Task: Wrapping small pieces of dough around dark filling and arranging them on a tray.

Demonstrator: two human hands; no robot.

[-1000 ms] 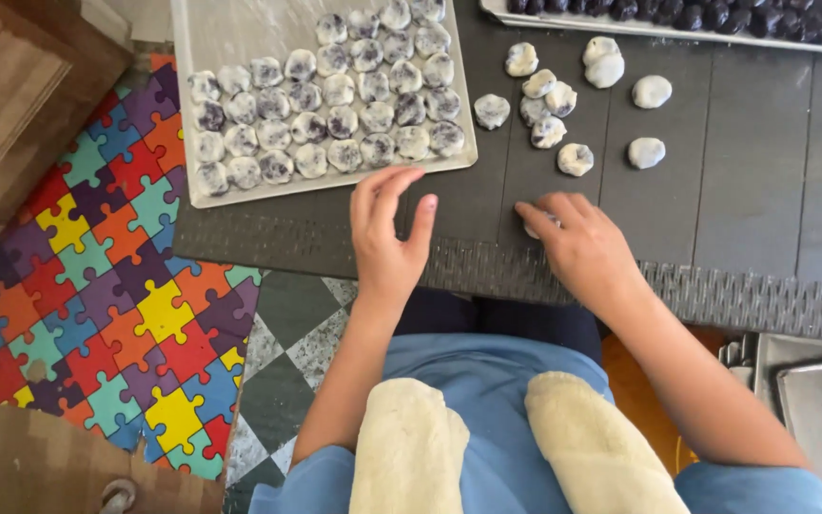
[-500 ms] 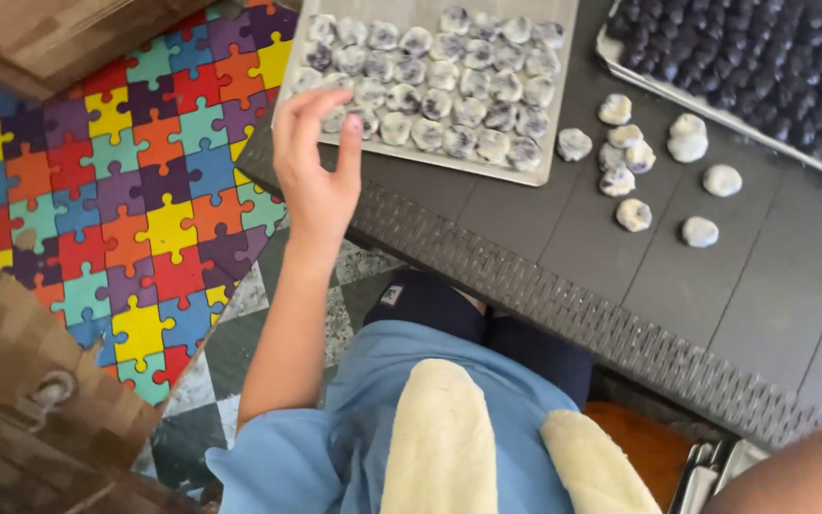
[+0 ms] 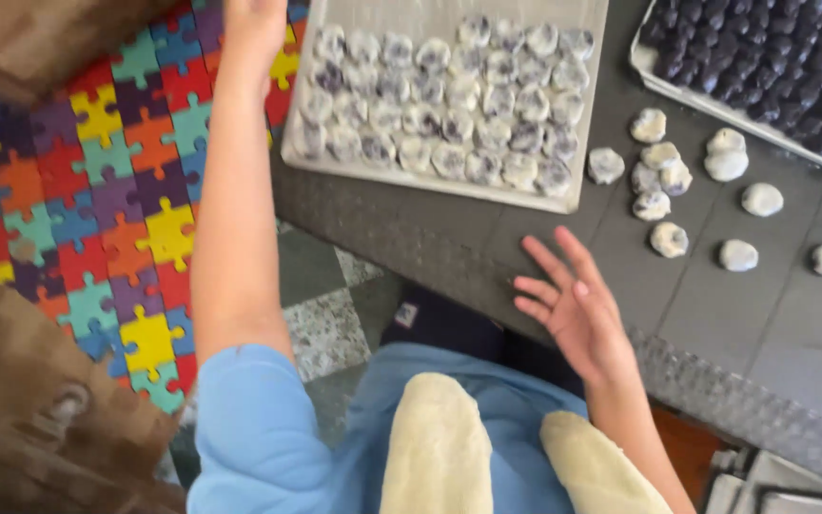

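At ten o'clock a bright puzzle mat (image 3: 97, 190) covers the floor, cushioning the spot beside the worktop (image 3: 430, 228). The left hand (image 3: 254, 24) stretches to twelve o'clock, near the tray's corner; the frame edge cuts its fingers, so its grip cannot be told. The pale tray (image 3: 335, 171) holds dough balls (image 3: 449, 105) packed in tight rows, probably to save room. The right hand (image 3: 573, 309) hovers over the worktop edge at centre, fingers spread wide, holding nothing. At two o'clock loose dough balls (image 3: 663, 181) lie within its reach, below a tray of dark balls (image 3: 763, 57).
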